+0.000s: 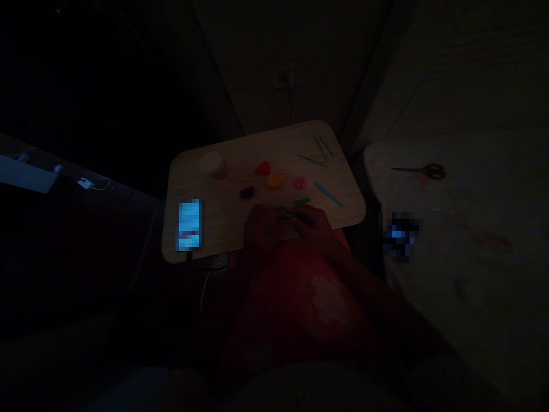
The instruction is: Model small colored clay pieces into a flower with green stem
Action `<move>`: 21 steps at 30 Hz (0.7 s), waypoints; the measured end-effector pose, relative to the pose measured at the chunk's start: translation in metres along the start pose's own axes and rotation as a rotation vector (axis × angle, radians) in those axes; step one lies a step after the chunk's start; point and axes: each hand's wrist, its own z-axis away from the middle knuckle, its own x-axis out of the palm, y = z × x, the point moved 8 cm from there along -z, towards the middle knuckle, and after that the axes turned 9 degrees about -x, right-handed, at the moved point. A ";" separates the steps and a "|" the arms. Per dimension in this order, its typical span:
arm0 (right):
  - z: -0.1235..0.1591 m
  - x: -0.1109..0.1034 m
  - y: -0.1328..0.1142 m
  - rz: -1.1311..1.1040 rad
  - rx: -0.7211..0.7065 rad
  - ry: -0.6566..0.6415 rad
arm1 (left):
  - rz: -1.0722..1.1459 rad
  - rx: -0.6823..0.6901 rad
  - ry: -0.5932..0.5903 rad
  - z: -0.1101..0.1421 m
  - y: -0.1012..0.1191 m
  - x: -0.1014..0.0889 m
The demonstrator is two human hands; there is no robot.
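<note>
In dim light, my left hand (pixel 261 229) and my right hand (pixel 315 224) meet at the table's near edge, fingers bent inward. Between their fingertips is a small piece of green modelling clay (pixel 286 216), pinched from both sides; the fingers partly cover it. Another green clay strip (pixel 302 201) lies just beyond my right fingers. Farther off on the board sit lumps of dark purple clay (pixel 247 193), orange clay (pixel 275 181), red clay (pixel 263 167) and pink clay (pixel 301 182).
On the wooden table (pixel 231 223) are a lit phone (pixel 189 225), a lidded tub (pixel 213 164), a blue modelling tool (pixel 329 194) and several thin sticks (pixel 321 147). Scissors (pixel 422 170) lie on the pale surface at right. A wall socket (pixel 286 76) is behind.
</note>
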 end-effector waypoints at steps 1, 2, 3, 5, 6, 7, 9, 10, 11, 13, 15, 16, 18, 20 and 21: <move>0.000 0.000 0.001 0.001 0.003 0.007 | 0.022 -0.002 0.003 0.001 0.000 -0.001; 0.001 -0.001 0.001 0.006 0.004 0.008 | 0.054 -0.008 0.000 0.001 0.000 -0.002; 0.000 -0.001 0.000 0.015 0.004 0.009 | 0.094 -0.022 -0.005 0.001 -0.001 -0.002; 0.000 -0.002 0.000 0.037 0.009 0.008 | 0.171 -0.069 -0.017 0.002 -0.003 -0.001; -0.001 -0.003 -0.001 0.048 0.012 0.006 | 0.200 -0.094 -0.021 0.001 -0.005 0.001; -0.001 -0.003 -0.001 0.058 0.013 0.002 | 0.225 -0.116 -0.022 0.001 -0.007 0.002; -0.002 -0.002 -0.001 0.070 0.011 -0.017 | 0.262 -0.150 -0.022 0.001 -0.010 0.005; -0.002 0.000 -0.001 0.073 0.009 -0.030 | 0.280 -0.162 -0.024 0.001 -0.012 0.007; -0.001 0.001 -0.001 0.076 0.008 -0.044 | 0.296 -0.172 -0.024 0.000 -0.013 0.008; 0.000 0.003 -0.001 0.078 0.000 -0.070 | 0.310 -0.191 -0.034 0.000 -0.015 0.011; 0.000 0.005 -0.003 0.068 -0.032 -0.089 | 0.297 -0.207 -0.045 0.000 -0.015 0.012; 0.000 0.006 -0.005 0.053 -0.056 -0.097 | 0.282 -0.216 -0.050 0.000 -0.014 0.012; 0.001 0.007 -0.008 0.010 -0.100 -0.116 | 0.235 -0.228 -0.054 0.000 -0.012 0.012; 0.001 0.008 -0.010 -0.034 -0.120 -0.133 | 0.189 -0.227 -0.039 0.000 -0.011 0.010; 0.001 0.008 -0.010 -0.051 -0.118 -0.139 | 0.172 -0.227 -0.030 0.001 -0.010 0.009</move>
